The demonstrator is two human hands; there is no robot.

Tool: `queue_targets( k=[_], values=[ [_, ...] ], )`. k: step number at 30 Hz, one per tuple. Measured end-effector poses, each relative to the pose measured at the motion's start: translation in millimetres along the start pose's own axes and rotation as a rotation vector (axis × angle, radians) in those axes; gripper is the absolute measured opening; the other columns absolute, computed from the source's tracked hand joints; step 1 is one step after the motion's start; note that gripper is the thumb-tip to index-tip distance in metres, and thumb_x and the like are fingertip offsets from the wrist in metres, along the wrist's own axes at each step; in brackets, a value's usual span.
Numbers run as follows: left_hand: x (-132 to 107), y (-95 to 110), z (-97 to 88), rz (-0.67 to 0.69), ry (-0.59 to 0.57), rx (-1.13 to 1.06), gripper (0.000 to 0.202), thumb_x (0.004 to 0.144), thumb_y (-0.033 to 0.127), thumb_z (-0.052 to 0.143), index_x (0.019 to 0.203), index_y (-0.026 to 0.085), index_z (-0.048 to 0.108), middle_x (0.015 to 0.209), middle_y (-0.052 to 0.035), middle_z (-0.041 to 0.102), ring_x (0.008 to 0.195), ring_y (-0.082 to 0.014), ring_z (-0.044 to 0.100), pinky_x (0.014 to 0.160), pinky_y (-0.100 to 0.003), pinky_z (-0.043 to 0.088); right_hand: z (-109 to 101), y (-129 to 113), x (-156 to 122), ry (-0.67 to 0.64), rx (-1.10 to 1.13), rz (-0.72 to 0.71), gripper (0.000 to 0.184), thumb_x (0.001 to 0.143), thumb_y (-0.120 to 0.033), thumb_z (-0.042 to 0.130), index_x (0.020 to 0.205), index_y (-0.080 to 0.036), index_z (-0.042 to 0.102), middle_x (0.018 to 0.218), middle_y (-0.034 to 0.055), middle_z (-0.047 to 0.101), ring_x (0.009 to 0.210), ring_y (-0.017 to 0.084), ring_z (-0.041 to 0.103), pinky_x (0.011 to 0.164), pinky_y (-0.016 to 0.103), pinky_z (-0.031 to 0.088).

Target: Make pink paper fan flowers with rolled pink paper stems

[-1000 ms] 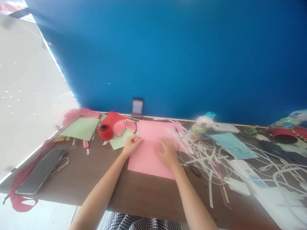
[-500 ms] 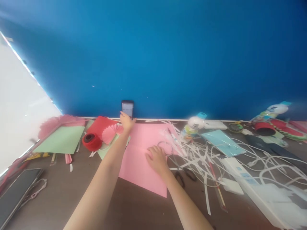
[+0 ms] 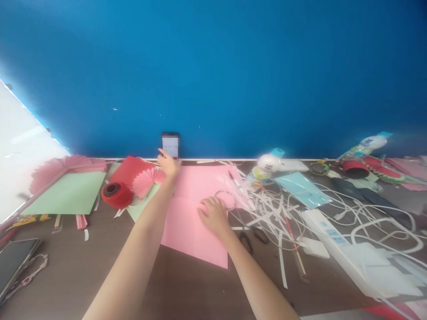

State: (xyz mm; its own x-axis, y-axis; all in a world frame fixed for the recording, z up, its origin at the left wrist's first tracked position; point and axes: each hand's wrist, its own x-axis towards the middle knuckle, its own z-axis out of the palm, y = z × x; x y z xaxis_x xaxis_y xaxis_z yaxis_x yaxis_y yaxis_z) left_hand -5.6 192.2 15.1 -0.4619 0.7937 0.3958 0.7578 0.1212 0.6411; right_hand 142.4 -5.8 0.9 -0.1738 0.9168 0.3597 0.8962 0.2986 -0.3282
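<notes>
My left hand (image 3: 169,164) reaches far forward to a small phone (image 3: 171,145) propped upright against the blue wall, one finger stretched out at its lit screen. My right hand (image 3: 213,216) rests on a pink sheet of paper (image 3: 195,213) lying on the brown table, fingers loosely curled and pressing it down, holding nothing. A clear tape ring (image 3: 226,200) lies just beyond my right fingers. A pink folded paper fan (image 3: 147,180) sits beside my left wrist.
A red ribbon spool (image 3: 115,195), red paper and green sheets (image 3: 68,193) lie at the left, another phone (image 3: 15,260) at the near left edge. White paper strips, cables (image 3: 367,222), scissors (image 3: 253,233), glue bottles (image 3: 267,164) and a power strip crowd the right.
My left hand left the pink paper and reached forward to the propped phone. My right hand stayed on the sheet. The view swung to the right.
</notes>
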Motion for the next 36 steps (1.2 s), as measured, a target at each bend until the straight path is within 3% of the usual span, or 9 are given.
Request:
queue_targets(
  k=[6,10,12,15,19,23,27,31,36],
  values=[
    [0,2,-1.7,-0.026,-0.035,-0.017,0.102,0.061,0.035,0.065,0.133,0.003,-0.001,0.119,-0.0244,0.031,0.115,-0.0357,0.030,0.092,-0.046,0.031,0,1,0,-0.007,0.005,-0.007,0.010,0.078,-0.027,0.047,0.083,-0.021,0.054,0.085,0.0038,0.057,0.085,0.020,0.046,0.080,0.034,0.029],
    [-7,10,-13.8,-0.015,-0.042,-0.050,0.105,0.059,0.039,0.067,0.130,-0.006,0.003,0.125,-0.0312,0.021,0.121,-0.0397,0.020,0.097,-0.048,0.024,-1,1,-1,0.001,-0.001,-0.011,0.009,0.077,-0.025,0.048,0.082,-0.021,0.054,0.083,0.0037,0.056,0.085,0.020,0.046,0.079,0.034,0.030],
    [-17,12,-26.4,0.068,-0.064,-0.095,0.094,0.064,0.036,0.062,0.130,-0.004,0.009,0.127,-0.0302,0.019,0.123,-0.0392,0.017,0.097,-0.048,0.024,-2,0,-1,0.008,-0.008,-0.011,0.009,0.077,-0.025,0.048,0.081,-0.021,0.054,0.082,0.0037,0.056,0.083,0.020,0.046,0.079,0.033,0.030],
    [-45,9,-50.7,0.366,-0.144,-0.176,0.064,0.071,0.025,0.052,0.126,0.005,0.027,0.125,-0.0229,0.029,0.121,-0.0340,0.025,0.094,-0.046,0.029,-3,-1,-2,0.037,0.003,-0.028,0.009,0.079,-0.024,0.047,0.081,-0.020,0.055,0.081,0.0036,0.055,0.082,0.018,0.046,0.079,0.032,0.030],
    [-95,-3,-82.4,0.645,-0.386,-0.130,0.036,0.076,0.018,0.042,0.112,0.014,0.047,0.105,-0.0124,0.049,0.100,-0.0239,0.046,0.084,-0.037,0.039,-2,0,-3,0.103,0.053,-0.065,0.012,0.081,-0.021,0.044,0.077,-0.019,0.055,0.075,0.0028,0.055,0.078,0.017,0.046,0.077,0.031,0.030],
    [-133,-7,-107.0,0.781,-0.559,-0.015,0.029,0.072,0.008,0.042,0.096,0.015,0.055,0.089,-0.0079,0.057,0.086,-0.0208,0.049,0.077,-0.033,0.040,0,3,-3,0.139,0.089,-0.087,0.012,0.079,-0.014,0.044,0.077,-0.018,0.055,0.073,0.0028,0.054,0.076,0.017,0.045,0.077,0.031,0.031],
    [-149,-6,-124.4,0.779,-0.593,0.071,0.019,0.073,0.007,0.041,0.079,0.017,0.056,0.078,-0.0057,0.057,0.077,-0.0192,0.048,0.072,-0.033,0.037,1,4,-3,0.144,0.117,-0.113,0.015,0.081,-0.015,0.042,0.078,-0.018,0.056,0.072,0.0027,0.055,0.075,0.017,0.046,0.077,0.032,0.031],
    [-155,-13,-126.3,0.796,-0.546,0.097,0.017,0.078,0.010,0.041,0.079,0.017,0.056,0.077,-0.0056,0.056,0.076,-0.0191,0.047,0.071,-0.034,0.035,0,3,-4,0.128,0.118,-0.145,0.018,0.083,-0.016,0.040,0.079,-0.019,0.057,0.072,0.0028,0.055,0.074,0.016,0.046,0.077,0.032,0.031],
    [-156,-25,-112.4,0.833,-0.490,0.087,0.017,0.078,0.009,0.042,0.081,0.018,0.056,0.077,-0.0055,0.055,0.077,-0.0185,0.046,0.071,-0.033,0.034,0,3,-2,0.074,0.093,-0.145,0.018,0.083,-0.015,0.040,0.081,-0.019,0.057,0.075,0.0032,0.057,0.077,0.017,0.047,0.078,0.032,0.030]
  ],
)
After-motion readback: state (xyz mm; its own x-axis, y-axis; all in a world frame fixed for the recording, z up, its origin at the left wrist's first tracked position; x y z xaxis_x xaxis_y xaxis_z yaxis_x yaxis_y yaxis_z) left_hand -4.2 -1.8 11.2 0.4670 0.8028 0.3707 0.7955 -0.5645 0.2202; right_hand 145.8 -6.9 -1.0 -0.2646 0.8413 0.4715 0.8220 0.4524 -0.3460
